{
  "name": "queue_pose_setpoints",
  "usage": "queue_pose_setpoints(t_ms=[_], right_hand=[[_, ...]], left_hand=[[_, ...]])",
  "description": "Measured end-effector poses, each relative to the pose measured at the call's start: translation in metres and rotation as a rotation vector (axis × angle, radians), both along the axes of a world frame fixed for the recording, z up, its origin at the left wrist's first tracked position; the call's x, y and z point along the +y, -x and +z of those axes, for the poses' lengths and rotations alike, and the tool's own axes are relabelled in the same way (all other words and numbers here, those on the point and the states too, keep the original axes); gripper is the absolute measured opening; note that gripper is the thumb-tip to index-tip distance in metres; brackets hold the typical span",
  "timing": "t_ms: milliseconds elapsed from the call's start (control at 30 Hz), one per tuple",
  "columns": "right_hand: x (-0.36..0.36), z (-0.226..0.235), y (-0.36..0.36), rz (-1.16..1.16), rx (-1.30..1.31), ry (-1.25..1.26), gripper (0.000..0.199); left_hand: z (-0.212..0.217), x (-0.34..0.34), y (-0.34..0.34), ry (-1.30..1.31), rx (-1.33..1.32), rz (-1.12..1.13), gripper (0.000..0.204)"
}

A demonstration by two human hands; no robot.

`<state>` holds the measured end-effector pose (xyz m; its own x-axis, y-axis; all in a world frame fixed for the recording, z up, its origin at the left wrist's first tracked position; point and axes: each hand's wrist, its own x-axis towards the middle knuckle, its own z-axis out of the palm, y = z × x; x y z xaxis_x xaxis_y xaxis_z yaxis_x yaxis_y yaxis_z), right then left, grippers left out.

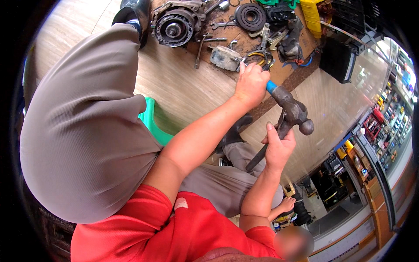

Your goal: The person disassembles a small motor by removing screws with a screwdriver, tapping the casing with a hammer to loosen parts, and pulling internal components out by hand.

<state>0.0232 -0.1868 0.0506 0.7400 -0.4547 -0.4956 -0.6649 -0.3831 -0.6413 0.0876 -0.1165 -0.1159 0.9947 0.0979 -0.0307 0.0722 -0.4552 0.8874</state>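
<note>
My left hand (252, 85) is wrapped round the blue handle of a ball-peen hammer (291, 104). The hammer's dark, worn head points toward my right side, its rounded end outermost. Just below it, my right hand (279, 146) grips a dark metal bar (257, 158), thumb raised along it. The bar slants down toward my lap. Its upper end lies close by the hammer head; I cannot tell whether they touch. Beyond my left hand are pliers with yellow-and-black handles (262, 59) and a dirty metal block (224, 58).
A greasy round machine assembly (173, 29), a ribbed black pulley (252, 17) and wrenches (222, 25) lie on stained cardboard (299, 74). A black box (337, 61) stands at the right. Beneath me is a green stool (152, 122). Another person's hand (287, 204) shows lower right.
</note>
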Motion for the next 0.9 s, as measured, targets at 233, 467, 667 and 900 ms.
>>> queue_pose_setpoints(t_ms=[233, 467, 667, 900], right_hand=[[0.006, 0.003, -0.004, 0.016, -0.015, 0.011, 0.016], [0.006, 0.006, -0.003, 0.016, -0.038, 0.035, 0.015], [0.001, 0.006, -0.001, -0.013, -0.044, -0.021, 0.016], [0.000, 0.045, 0.003, 0.006, -0.444, -0.068, 0.015]], left_hand=[[-0.004, 0.000, -0.004, -0.004, -0.009, 0.013, 0.012], [0.003, 0.011, -0.014, 0.069, 0.018, 0.054, 0.013], [0.003, 0.014, -0.016, 0.064, 0.077, 0.011, 0.030], [0.003, 0.018, -0.016, 0.082, 0.044, 0.018, 0.015]])
